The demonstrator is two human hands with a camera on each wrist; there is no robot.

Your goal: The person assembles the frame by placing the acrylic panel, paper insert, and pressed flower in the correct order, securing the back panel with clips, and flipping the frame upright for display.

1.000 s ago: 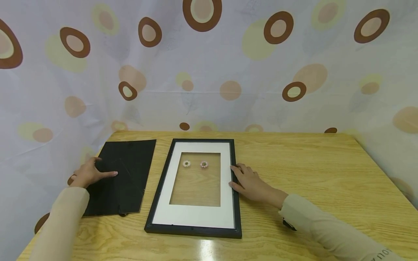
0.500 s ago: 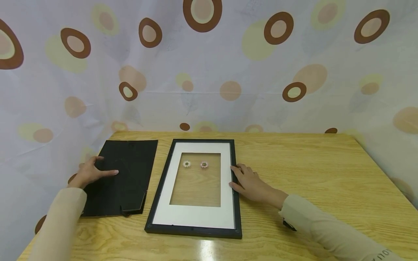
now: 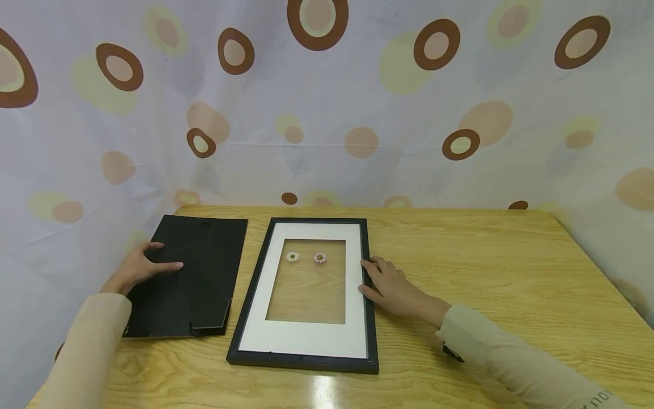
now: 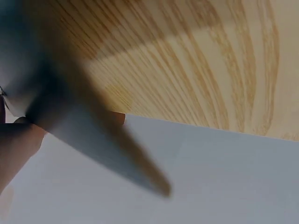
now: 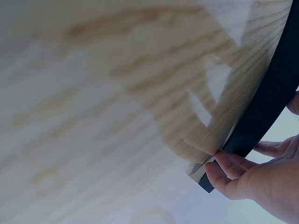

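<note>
With room toward the desk's [image 3: 501,255] right edge, frame [image 3: 286,361] is gripped by right hand [image 3: 392,288], black board [image 3: 206,281] seemingly by left hand [image 3: 137,269].

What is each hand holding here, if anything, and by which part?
The left hand holds the black backing board by its left edge; the right hand grips the black picture frame by its right side.

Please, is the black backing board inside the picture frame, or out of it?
Out. In the head view, the left hand holds the black backing board beside the picture frame, with wooden table showing between them.
</note>
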